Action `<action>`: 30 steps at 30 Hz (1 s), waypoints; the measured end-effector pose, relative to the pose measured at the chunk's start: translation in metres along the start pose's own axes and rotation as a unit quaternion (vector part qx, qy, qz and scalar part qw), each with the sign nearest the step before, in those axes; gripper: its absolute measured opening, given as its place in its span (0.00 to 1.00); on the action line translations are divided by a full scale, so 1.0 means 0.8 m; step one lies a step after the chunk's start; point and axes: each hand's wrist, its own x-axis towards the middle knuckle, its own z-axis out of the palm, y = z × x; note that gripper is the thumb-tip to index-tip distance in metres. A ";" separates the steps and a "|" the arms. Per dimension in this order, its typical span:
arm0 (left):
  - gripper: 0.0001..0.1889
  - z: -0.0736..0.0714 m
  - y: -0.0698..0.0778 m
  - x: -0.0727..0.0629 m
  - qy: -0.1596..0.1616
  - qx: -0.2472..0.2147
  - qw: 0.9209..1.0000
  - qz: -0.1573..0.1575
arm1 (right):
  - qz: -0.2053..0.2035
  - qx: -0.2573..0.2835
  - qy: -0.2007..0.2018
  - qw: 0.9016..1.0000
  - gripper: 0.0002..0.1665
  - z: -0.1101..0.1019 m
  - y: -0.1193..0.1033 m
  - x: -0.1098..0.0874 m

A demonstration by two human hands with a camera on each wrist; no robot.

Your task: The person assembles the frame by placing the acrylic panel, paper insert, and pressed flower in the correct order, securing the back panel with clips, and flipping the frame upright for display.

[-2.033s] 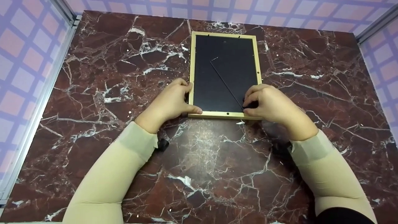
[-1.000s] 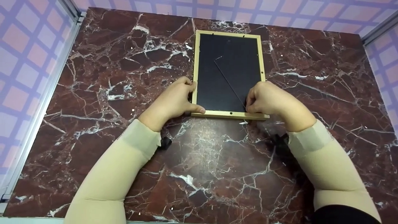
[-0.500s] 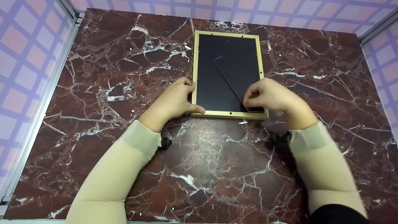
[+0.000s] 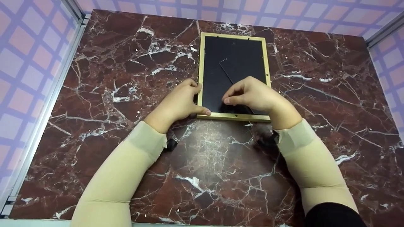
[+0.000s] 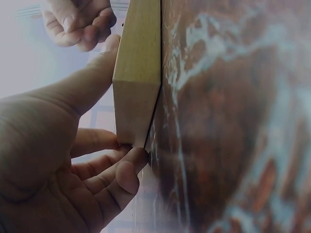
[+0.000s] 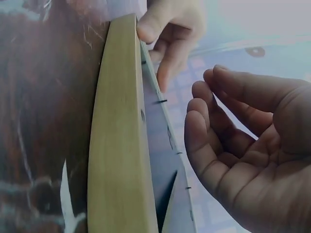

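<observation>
The left hand (image 4: 181, 102) grips the pale wooden frame (image 4: 227, 116) at its seven o'clock corner, thumb on the near bar. The rectangle lies toward one o'clock on a white-veined tabletop (image 4: 227, 170); a thin line (image 4: 226, 72) slants across its black panel (image 4: 244, 64). The right hand (image 4: 257, 97), loosely curved and holding nothing, hovers above the panel's five o'clock area.

Marble-patterned tabletop (image 4: 79, 157): dark red, white veins, glare (image 4: 208, 142) near middle. Back wall (image 4: 284, 15), left wall (image 4: 28, 72), right wall (image 4: 389, 71): lilac lattice, pink and pale checks. Grey metal strips (image 4: 385, 31) at far corners; pale rail (image 4: 42, 116) along tabletop's left edge.
</observation>
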 end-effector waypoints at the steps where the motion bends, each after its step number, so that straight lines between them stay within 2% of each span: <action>1: 0.62 0.000 -0.001 0.000 0.000 0.002 1.000 0.000 | 0.000 -0.001 0.000 1.000 0.07 0.003 -0.001 0.002; 11: 0.63 -0.001 0.001 0.000 -0.005 0.004 1.000 -0.004 | 0.024 -0.095 0.014 0.995 0.09 0.024 -0.003 0.014; 18: 0.63 -0.001 0.000 0.000 -0.010 0.000 1.000 -0.007 | 0.039 -0.120 0.024 0.992 0.13 0.034 -0.007 0.017; 30: 0.63 0.000 0.000 0.000 -0.006 0.003 1.000 -0.005 | 0.038 -0.163 0.043 0.985 0.07 0.043 -0.010 0.016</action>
